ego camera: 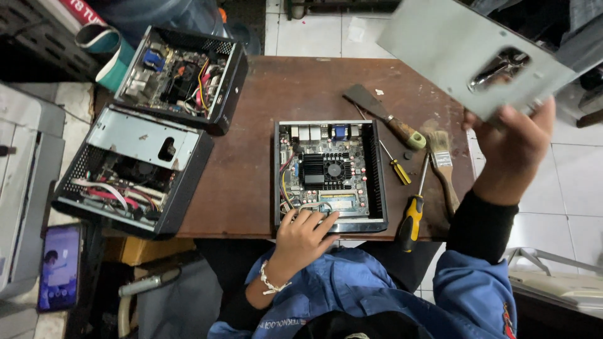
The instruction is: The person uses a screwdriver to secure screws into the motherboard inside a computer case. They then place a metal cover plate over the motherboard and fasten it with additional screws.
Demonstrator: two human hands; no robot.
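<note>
Head view, looking straight down on a brown worktop (251,188). Centre: a small black computer case (330,176), lid off, motherboard with its finned heatsink and fan fully exposed. Left hand (303,235) resting on the near edge of that case, fingers (317,220) spread and loose over the board's front edge, gripping nothing. Right hand (512,147) raised well above the worktop's right side, fingers closed on the lower edge of a grey metal cover panel (465,53), held tilted in the air, clear of the case.

Judged from this: cover already removed and lifted away, internals open; nothing on the board visibly unplugged or pulled yet.

Just right of the case: a putty knife (383,116), a thin yellow-handled screwdriver (396,164), a brush (441,163), a larger yellow-and-black screwdriver (411,216). Left side: two more opened cases (182,75) (132,169), cables showing. Far left, off the worktop: a phone (59,267) with lit screen.
</note>
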